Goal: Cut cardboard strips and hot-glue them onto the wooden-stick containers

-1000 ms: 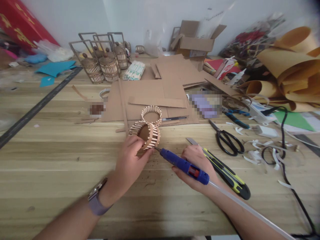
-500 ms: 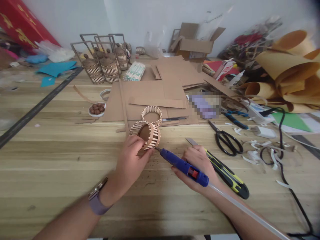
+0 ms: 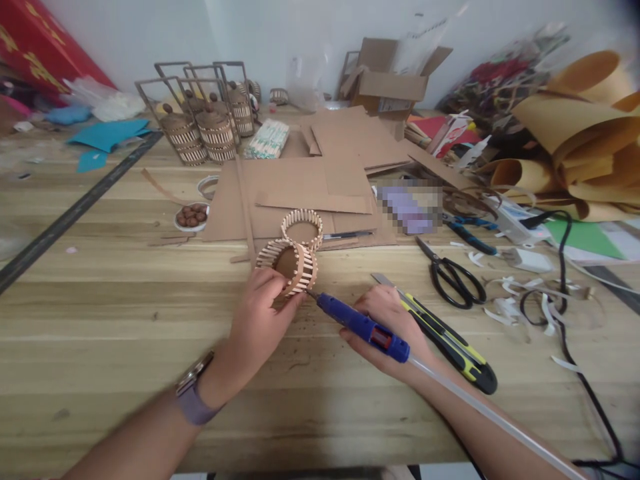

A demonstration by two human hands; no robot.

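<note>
My left hand grips the near side of a small round basket made of short wooden sticks with a brown band. The basket is tilted, its open side facing left and its brown inside partly visible. In my right hand is a blue hot glue gun, with a long clear glue stick running out of its back. The gun's metal tip meets the basket's lower right edge, close to my left fingertips. Just behind stands a second stick ring. A yellow and black utility knife lies beside my right hand.
Black scissors, blue-handled pliers and white scraps lie to the right. Cardboard sheets cover the middle. Behind on the left are a bowl of brown balls and several finished lantern-like pieces. A black cord runs down the right.
The basket, both hands and the glue gun appear slightly further left and up, as does most of the scene. The gun's tip stays at the basket's lower edge.
</note>
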